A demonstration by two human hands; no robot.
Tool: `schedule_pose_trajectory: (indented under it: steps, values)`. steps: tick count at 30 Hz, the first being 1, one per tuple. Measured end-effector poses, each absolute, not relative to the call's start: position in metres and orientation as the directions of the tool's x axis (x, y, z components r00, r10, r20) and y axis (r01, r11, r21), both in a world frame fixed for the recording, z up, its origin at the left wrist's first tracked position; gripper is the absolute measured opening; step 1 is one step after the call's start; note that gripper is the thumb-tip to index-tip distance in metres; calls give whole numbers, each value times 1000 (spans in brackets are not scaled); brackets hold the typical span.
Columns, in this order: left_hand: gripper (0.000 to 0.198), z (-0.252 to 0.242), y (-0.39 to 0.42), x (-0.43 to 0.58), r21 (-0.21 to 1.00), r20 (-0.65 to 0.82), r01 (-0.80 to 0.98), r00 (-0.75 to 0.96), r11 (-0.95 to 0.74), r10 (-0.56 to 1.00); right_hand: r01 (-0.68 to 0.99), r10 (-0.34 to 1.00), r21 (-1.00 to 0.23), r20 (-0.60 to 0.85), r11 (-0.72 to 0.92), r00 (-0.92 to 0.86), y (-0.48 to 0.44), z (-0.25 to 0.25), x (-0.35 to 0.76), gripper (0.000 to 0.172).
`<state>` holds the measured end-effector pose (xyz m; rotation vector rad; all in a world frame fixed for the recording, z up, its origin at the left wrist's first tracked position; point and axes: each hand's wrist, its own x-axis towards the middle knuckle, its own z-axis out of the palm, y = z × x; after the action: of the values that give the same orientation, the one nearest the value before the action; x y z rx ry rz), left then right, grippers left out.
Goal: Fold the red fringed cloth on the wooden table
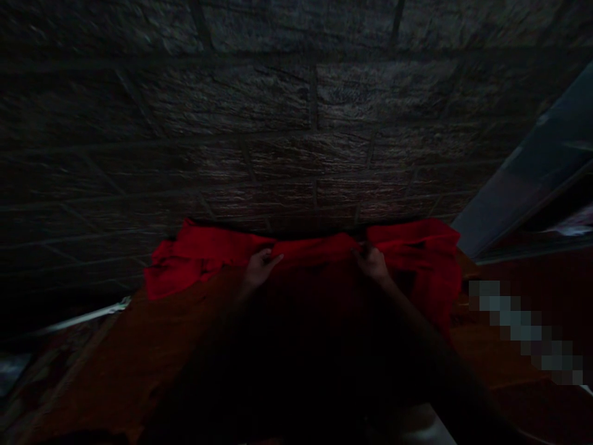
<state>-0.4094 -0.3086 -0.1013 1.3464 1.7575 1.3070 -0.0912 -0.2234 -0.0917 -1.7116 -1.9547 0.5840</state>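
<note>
A red garment or cloth (pixel 222 244) lies spread along the far side of a wooden table (pixel 125 358), its two ends reaching out left and right like sleeves. My left hand (pixel 259 269) pinches its upper edge left of the middle, thumb pointing to the right. At the same edge, right of the middle, my right hand (pixel 374 266) is closed on the cloth. Between the hands the edge runs nearly straight. Deep shadow hides most of the cloth nearer to me, and my forearms are dark too.
A block wall (pixel 278 105) rises right behind the table. On the right stands a grey-blue frame (pixel 523 167), perhaps of a door. A thin pale strip (pixel 88 316) lies beyond the table's left edge. Part of the right side is pixelated.
</note>
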Motion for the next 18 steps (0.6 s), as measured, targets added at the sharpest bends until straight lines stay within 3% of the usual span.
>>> schedule_pose_trajectory:
  steps: [4,7,9,13,18]
  values:
    - [40,-104,-309,-399,757,318,653,-370,1,873,844,985,-510,128,166,-116,-231,-89,-90,48]
    - [45,-96,-316,-391,571,496,821,-329,-16,804,864,937,-407,298,296,-180,-237,-87,-94,52]
    - [48,-92,-320,-386,439,571,895,-214,-75,792,849,870,-320,407,420,-277,-239,-89,-98,50]
    - [54,-98,-321,-381,275,466,937,66,-215,882,798,783,-204,433,567,-446,-241,-103,-106,52]
    - [50,-96,-325,-379,315,336,933,59,-171,940,807,804,-143,288,573,-520,-242,-118,-108,53]
